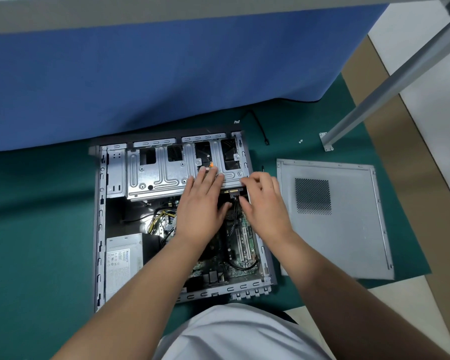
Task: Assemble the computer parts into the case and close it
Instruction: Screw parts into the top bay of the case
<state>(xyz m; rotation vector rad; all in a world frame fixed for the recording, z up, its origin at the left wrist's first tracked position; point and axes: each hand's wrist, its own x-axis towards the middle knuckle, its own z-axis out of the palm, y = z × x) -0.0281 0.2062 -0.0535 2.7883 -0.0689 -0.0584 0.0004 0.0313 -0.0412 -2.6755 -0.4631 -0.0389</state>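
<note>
Open computer case (99, 229) on green mat (37, 229), side panel (348, 242) just beside, near right edge; left hand (200, 209) flat, fingers straight, on drive cage (156, 175); right hand (264, 201) curled over it, grip unclear

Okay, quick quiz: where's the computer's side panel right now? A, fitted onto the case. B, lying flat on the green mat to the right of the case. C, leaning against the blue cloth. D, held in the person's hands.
B: the side panel lies flat on the green mat to the right of the open case, while both hands work inside the case.
</note>
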